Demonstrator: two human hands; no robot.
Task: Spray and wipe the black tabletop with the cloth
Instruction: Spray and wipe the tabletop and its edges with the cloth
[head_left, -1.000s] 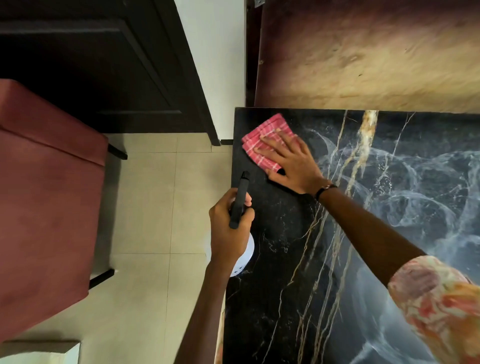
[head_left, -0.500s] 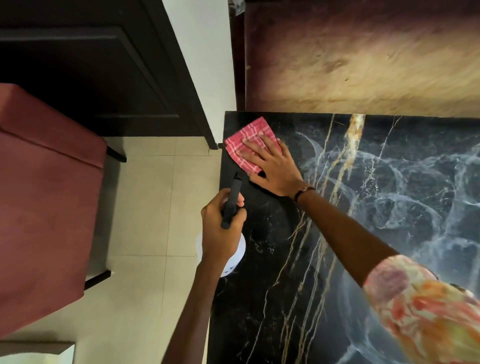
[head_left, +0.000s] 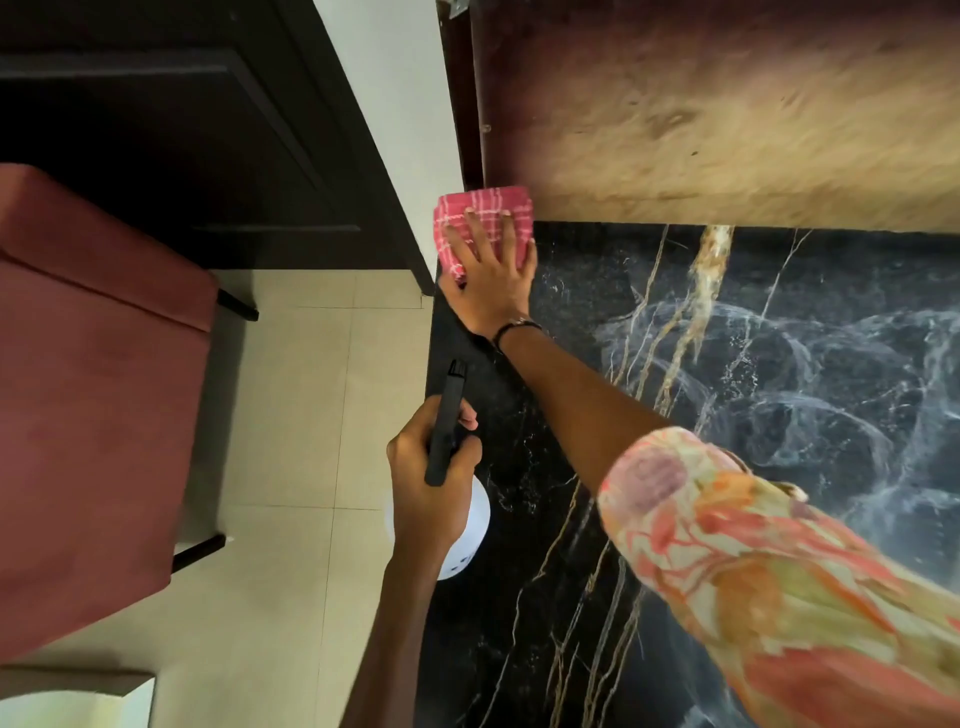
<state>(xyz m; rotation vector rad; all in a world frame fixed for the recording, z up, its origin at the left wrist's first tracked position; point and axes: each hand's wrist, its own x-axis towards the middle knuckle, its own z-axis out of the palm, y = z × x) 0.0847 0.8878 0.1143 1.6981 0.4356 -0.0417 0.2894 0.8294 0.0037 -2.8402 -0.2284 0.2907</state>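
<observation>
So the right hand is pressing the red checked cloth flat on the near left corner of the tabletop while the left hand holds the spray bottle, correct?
Not quite: the head view shows the right hand pressing the red checked cloth flat on the far left corner of the black tabletop, against the wooden panel, not the near one. The left hand does hold the spray bottle.

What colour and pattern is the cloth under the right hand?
The cloth is pink-red with a white checked grid, seen in the head view.
</observation>
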